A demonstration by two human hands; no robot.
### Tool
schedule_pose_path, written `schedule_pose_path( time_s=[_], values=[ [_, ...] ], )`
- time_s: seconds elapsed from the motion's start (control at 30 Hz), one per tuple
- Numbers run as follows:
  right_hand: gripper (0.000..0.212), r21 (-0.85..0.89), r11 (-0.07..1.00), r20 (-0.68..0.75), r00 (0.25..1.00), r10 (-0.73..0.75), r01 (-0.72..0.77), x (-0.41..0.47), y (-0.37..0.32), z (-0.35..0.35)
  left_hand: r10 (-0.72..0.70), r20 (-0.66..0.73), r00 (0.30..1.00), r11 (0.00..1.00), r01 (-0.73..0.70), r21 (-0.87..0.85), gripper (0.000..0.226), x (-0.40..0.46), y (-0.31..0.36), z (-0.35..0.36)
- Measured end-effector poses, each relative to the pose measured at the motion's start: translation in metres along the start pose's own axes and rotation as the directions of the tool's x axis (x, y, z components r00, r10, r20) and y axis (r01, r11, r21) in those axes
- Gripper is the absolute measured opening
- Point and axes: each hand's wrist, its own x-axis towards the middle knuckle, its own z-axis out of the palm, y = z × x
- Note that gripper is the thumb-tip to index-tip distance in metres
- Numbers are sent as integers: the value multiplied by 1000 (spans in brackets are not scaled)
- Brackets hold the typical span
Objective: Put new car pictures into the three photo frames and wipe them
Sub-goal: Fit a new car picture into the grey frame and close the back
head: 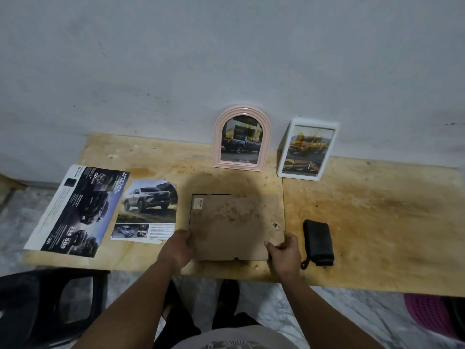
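Now the third frame (236, 226) lies face down on the table (377, 222), brown back up, between both hands. The left hand (177, 248) grips its near left corner. The right hand (284, 250) pinches the near right corner. To do this well, hold the frame flat and find the little clips before lifting the back board. The new car picture (148, 210) waits just left of the left hand. The black cloth (318, 241) sits just right of the right hand.

Both forearms are bare from the hands (285, 250) back to the frame edge, with no sleeves, watch or rings visible. Behind them, a light grey shirt (236, 340) with a dark print shows, above dark trousers (226, 321).
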Motion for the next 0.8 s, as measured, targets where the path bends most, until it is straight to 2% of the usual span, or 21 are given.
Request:
schedule_pose_path(
  time_s=[0.1,0.17,0.27,0.37,0.43,0.5,0.6,0.7,0.8],
  values=[
    [71,-172,984,9,998,-55,56,3,3,-3,-15,20,1000,1000,14,7,45,-2,1,-2],
    [70,-287,955,38,997,-65,74,1,0,-7,-15,30,999,1000,15,12,50,-2,1,-1],
    [57,-396,913,76,994,-75,99,0,-5,-11,-7,25,1000,1000,6,30,50,-3,3,-1],
    [55,-478,871,91,993,-79,113,1,-8,-12,14,34,999,997,-16,71,50,-3,4,-2],
    [62,-543,829,87,991,-103,134,3,-7,-13,30,33,999,993,-34,113,46,-2,2,-2],
    [73,-618,758,102,977,-188,210,7,-7,-13,34,5,999,986,-34,164,41,-2,2,-2],
    [79,-675,642,239,931,-277,364,17,-16,-11,69,-33,997,974,-60,217,47,0,3,0],
    [83,-692,545,414,879,-237,473,28,-28,-6,85,35,996,968,-91,235,73,4,3,3],
    [98,-730,422,515,838,-177,538,33,-28,-5,72,62,995,959,-87,269,94,6,2,6]
  ],
)
